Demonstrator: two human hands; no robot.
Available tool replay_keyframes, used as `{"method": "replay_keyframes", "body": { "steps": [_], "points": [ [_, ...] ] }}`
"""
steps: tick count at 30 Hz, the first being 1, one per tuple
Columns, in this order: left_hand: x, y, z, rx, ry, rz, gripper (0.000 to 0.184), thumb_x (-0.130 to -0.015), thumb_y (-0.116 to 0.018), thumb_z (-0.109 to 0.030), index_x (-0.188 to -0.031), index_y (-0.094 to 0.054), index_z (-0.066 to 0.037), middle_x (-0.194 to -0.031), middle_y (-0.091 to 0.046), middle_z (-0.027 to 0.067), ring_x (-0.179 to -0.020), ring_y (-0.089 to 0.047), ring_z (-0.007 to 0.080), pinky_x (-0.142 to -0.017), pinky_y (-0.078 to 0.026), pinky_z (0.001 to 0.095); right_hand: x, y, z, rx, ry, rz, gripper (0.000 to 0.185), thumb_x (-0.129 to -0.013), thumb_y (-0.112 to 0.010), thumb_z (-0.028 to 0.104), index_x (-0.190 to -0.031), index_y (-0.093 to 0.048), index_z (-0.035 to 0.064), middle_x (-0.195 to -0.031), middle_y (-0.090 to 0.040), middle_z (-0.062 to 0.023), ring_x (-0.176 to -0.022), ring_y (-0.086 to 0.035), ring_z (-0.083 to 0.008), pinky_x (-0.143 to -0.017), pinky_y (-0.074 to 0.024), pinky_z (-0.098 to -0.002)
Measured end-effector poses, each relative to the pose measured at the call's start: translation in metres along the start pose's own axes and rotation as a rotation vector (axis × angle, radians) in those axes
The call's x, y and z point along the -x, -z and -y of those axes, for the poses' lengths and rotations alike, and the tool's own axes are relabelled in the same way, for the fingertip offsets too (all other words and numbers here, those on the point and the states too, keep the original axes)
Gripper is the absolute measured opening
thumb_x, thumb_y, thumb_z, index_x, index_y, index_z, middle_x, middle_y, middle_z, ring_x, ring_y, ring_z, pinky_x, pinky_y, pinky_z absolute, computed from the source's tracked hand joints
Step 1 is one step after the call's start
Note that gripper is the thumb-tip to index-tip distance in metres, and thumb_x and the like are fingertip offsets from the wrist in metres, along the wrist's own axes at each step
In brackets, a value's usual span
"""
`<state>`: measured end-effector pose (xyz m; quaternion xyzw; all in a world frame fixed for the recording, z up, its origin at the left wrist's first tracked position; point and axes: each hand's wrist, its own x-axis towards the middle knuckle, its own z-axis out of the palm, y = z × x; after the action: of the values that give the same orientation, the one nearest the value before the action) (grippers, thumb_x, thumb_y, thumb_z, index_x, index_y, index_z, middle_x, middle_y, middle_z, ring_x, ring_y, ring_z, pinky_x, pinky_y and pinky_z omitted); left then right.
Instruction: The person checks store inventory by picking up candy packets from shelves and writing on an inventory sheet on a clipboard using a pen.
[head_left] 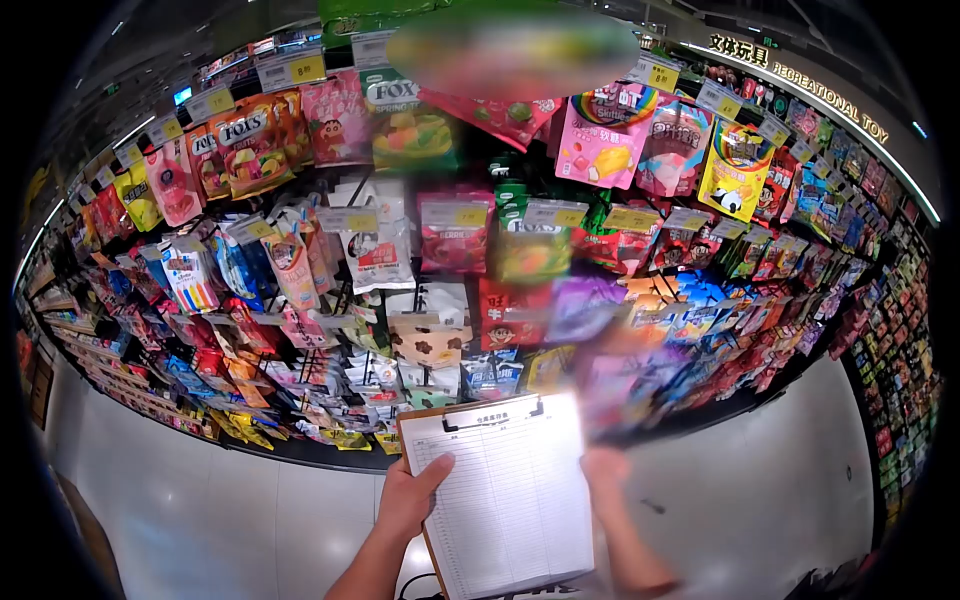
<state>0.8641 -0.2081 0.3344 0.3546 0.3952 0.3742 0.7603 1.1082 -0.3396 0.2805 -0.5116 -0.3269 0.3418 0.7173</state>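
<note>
A brown clipboard [420,425] is held up low in the middle of the head view, tilted a little. Its black clip pins down a white paper form [510,500] printed with a table of rows and columns. My left hand [410,492] grips the clipboard's left edge, thumb flat on the sheet and the other fingers hidden behind the board. At the right edge of the clipboard is my right hand [606,472], smeared by motion. Its fingers do not show clearly, and I cannot tell whether it touches the board or holds anything.
Ahead, a long shelf carries hanging candy bags, among them an orange FOX'S bag [250,145], a pink Skittles bag [605,135] and a yellow bag [737,170]. Yellow price tags [305,70] line its rails. Pale floor tiles [190,500] lie below. Another packed rack [905,380] stands right.
</note>
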Motion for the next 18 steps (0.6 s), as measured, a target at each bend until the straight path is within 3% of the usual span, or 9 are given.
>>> {"method": "replay_keyframes", "body": {
  "steps": [3, 7, 13, 15, 17, 18],
  "points": [
    [-0.016, -0.013, 0.008, 0.015, -0.012, -0.052, 0.027, -0.090, -0.068, -0.009, -0.113, -0.063, 0.005, -0.107, -0.068, 0.0138, -0.091, -0.067, 0.0210, -0.082, -0.054, 0.0351, -0.027, 0.005, 0.015, 0.126, 0.042, 0.046, 0.023, -0.096, -0.061, 0.012, -0.107, -0.066, -0.0066, -0.092, -0.070, -0.0070, -0.078, -0.062, -0.0099, -0.071, -0.0509, -0.0248],
    [-0.046, -0.047, 0.015, 0.022, 0.004, -0.072, 0.026, -0.090, -0.067, -0.009, -0.111, -0.064, 0.005, -0.105, -0.069, 0.0138, -0.089, -0.068, 0.0215, -0.079, -0.055, 0.0355, -0.066, 0.036, 0.013, 0.072, 0.068, 0.037, 0.023, -0.096, -0.060, 0.012, -0.106, -0.066, -0.0083, -0.091, -0.069, -0.0075, -0.077, -0.062, -0.0099, -0.070, -0.0500, -0.0243],
    [-0.089, -0.091, 0.041, -0.116, 0.012, -0.139, 0.027, -0.090, -0.068, -0.007, -0.114, -0.063, 0.005, -0.105, -0.069, 0.0129, -0.090, -0.068, 0.0211, -0.080, -0.055, 0.0347, -0.118, 0.080, -0.019, -0.077, -0.086, -0.081, 0.021, -0.097, -0.058, 0.010, -0.104, -0.066, -0.0080, -0.089, -0.069, -0.0064, -0.075, -0.061, -0.0092, -0.070, -0.0500, -0.0243],
    [-0.099, -0.091, 0.056, -0.048, -0.041, -0.130, 0.029, -0.090, -0.067, -0.006, -0.116, -0.062, 0.005, -0.107, -0.069, 0.0135, -0.091, -0.068, 0.0219, -0.081, -0.055, 0.0351, -0.128, 0.084, -0.022, 0.027, -0.054, -0.050, 0.020, -0.097, -0.059, 0.010, -0.103, -0.067, -0.0066, -0.087, -0.068, -0.0042, -0.075, -0.059, -0.0071, -0.069, -0.0480, -0.0221],
    [-0.100, -0.093, 0.056, -0.004, -0.052, -0.131, 0.030, -0.090, -0.067, -0.006, -0.117, -0.061, 0.006, -0.108, -0.069, 0.0142, -0.092, -0.068, 0.0230, -0.083, -0.054, 0.0357, -0.131, 0.093, -0.042, 0.028, -0.194, -0.025, 0.018, -0.097, -0.057, 0.011, -0.103, -0.064, -0.0051, -0.094, -0.068, -0.0066, -0.084, -0.061, -0.0123, -0.078, -0.0498, -0.0275],
    [-0.095, -0.097, 0.051, -0.157, -0.017, -0.207, 0.029, -0.091, -0.065, -0.011, -0.114, -0.063, 0.005, -0.107, -0.068, 0.0134, -0.094, -0.065, 0.0210, -0.083, -0.052, 0.0342, -0.135, 0.093, -0.048, -0.012, -0.213, -0.015, 0.018, -0.098, -0.055, 0.009, -0.104, -0.065, -0.0050, -0.094, -0.068, -0.0070, -0.082, -0.061, -0.0118, -0.079, -0.0494, -0.0267]
  ]
}}
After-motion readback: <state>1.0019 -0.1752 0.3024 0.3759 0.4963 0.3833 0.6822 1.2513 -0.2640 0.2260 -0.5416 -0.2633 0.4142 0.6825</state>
